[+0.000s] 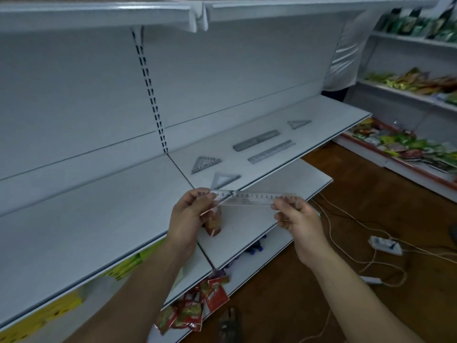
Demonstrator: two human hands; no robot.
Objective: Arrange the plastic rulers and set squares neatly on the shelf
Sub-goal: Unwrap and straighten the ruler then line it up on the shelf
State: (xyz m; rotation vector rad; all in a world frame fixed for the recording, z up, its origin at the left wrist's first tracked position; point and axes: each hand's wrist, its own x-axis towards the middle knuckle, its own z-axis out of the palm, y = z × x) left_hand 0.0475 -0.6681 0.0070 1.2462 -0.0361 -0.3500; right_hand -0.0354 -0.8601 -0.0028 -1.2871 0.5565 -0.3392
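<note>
The left hand (pixel 190 214) pinches one end of a clear ruler (pixel 249 198). The right hand (pixel 299 219) pinches the other end. The ruler is held flat, just in front of a white shelf (pixel 99 206).

On the shelf lie a near set square (pixel 223 179), a second set square (pixel 206 164) just behind it, a dark ruler (pixel 257 140), a pale ruler (pixel 270 151) beside that, and a far set square (pixel 298 124).

Red packets (pixel 197 310) sit down low. A white power strip (pixel 384 245) lies on the brown floor (pixel 371 194).

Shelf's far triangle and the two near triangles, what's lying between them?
A grey ruler and a clear ruler lie there, in the head view.
</note>
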